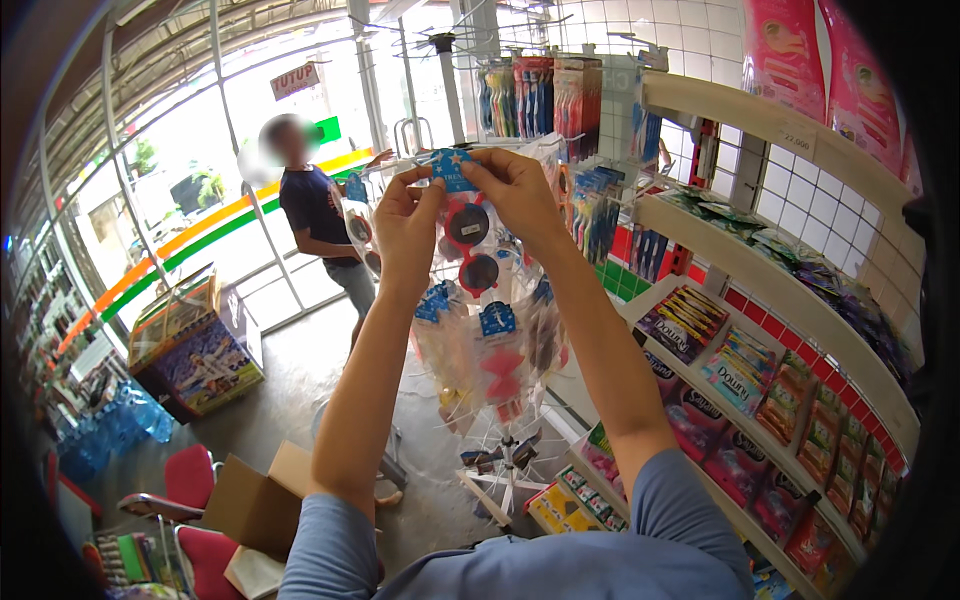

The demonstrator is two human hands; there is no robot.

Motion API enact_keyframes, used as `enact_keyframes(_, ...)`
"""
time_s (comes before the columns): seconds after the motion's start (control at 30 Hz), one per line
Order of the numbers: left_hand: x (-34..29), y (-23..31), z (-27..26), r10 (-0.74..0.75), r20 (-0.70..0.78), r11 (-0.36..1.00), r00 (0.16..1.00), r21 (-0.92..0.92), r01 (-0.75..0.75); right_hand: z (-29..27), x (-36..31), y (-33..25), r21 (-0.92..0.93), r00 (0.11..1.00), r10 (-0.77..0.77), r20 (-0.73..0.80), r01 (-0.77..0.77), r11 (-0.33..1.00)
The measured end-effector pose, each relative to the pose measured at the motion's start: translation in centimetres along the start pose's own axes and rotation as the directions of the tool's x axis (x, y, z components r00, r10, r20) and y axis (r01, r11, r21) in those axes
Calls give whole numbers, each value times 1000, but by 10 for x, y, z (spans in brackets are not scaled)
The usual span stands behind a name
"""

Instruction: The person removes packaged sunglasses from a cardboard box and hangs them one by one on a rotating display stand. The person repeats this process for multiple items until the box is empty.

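Note:
A clear hanging packet of red-framed sunglasses (466, 248) with dark round lenses is held up in front of me. My left hand (408, 232) pinches the left side of its blue, star-patterned header card (455, 172). My right hand (518, 195) pinches the card's right side, with its fingers along the top edge. Behind and below hang more packets on a wire rack, among them pink sunglasses (501, 368) under a blue card. Whether the held packet also touches a rack hook is hidden.
Shelves of packaged goods (735, 400) run along my right. Toothbrushes (575, 95) hang beyond the rack. A person in a dark shirt (312, 210) stands ahead on the left by the glass front. Open cardboard box (250, 505), red chairs (188, 478) and bottled water (110, 430) are at left.

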State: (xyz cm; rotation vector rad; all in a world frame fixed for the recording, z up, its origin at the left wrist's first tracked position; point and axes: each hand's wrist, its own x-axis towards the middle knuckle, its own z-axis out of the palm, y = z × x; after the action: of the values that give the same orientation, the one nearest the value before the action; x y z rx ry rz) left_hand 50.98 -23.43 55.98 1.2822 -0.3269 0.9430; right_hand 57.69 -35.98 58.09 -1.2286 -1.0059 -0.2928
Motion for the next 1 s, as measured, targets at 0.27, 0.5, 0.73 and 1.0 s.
enact_keyframes(0.27, 8, -2, -16, 8, -33, 974, 999, -226, -15, 19, 4, -5, -59, 993, -90, 81, 95, 994)
enact_keyframes(0.5, 17, -15, -33, -76, 17, 957, 997, -278, 78, 31, 6, -4, -173, 994, -96, 54, 104, 979)
enact_keyframes(0.73, 14, -12, -28, -68, 85, 960, 994, -266, 88, 31, 3, -8, -308, 977, -205, 62, 215, 927)
enact_keyframes(1.0, 17, -8, -20, -68, 100, 959, 993, -268, 92, 24, 6, -6, 4, 996, 46, 71, -47, 999)
